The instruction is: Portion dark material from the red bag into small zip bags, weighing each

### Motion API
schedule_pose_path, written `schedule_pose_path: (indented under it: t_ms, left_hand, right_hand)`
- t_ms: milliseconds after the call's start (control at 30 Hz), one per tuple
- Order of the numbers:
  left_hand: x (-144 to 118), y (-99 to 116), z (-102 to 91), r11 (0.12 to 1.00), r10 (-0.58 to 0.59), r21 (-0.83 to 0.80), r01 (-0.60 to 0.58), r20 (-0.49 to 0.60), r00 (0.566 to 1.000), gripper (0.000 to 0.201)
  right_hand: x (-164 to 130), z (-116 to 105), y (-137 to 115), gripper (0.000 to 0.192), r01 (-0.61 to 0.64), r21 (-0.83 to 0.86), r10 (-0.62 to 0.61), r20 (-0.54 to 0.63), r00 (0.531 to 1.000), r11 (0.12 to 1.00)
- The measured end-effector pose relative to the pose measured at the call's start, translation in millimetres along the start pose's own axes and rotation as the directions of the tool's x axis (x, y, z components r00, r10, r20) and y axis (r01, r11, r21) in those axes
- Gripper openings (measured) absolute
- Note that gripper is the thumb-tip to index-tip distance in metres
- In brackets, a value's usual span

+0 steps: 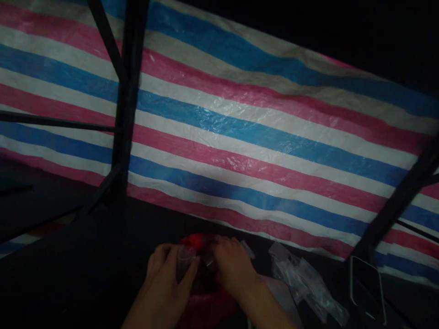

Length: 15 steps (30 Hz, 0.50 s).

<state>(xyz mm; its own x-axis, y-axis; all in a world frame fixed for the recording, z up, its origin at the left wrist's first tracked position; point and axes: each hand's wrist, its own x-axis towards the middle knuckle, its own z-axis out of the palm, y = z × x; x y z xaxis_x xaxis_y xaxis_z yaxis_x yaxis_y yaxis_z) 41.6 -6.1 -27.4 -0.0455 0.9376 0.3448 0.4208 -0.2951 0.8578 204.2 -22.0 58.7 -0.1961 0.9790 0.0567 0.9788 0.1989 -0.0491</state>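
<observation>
Fingers point(190, 276) of the left hand point(163, 285) pinch a clear pouch point(185, 257) over the red bag's point(207, 304) left side; right hand point(236, 267) at its right edge, grip hidden, can't tell. I'd hold the pouch mouth wide, low above the red bag, to catch drops.

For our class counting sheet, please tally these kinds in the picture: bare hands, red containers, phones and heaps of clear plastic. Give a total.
Left hand and right hand: 2
Red container: 1
Phone: 1
Heap of clear plastic: 1 (its separate pieces are too dim to count)
Total: 5
</observation>
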Motion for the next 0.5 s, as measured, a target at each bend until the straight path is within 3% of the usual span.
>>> schedule_pose_path:
  t_ms: [100,233,367,500]
  left_hand:
    - [-1,-9,5.0,0.993,-0.11,0.059,0.106,0.075,0.991,0.039]
    - [2,-7,6.6,0.962,-0.139,-0.184,0.2,0.3,0.944,0.043]
    - [11,-12,6.8,0.833,-0.231,-0.426,0.353,0.312,0.922,0.051]
    - [18,-20,3.8,0.813,-0.256,-0.428,0.394,0.344,0.903,0.059]
  right_hand:
    - [14,17,-1,0.044,-0.032,-0.001,0.032,0.003,0.999,0.999]
    - [19,33,4,0.049,-0.01,0.104,0.011,-0.006,1.0,0.995]
    - [15,42,13,0.036,0.013,0.297,-0.012,-0.004,1.0,0.955]
    - [12,48,24,0.03,-0.018,0.499,0.02,0.002,1.0,0.866]
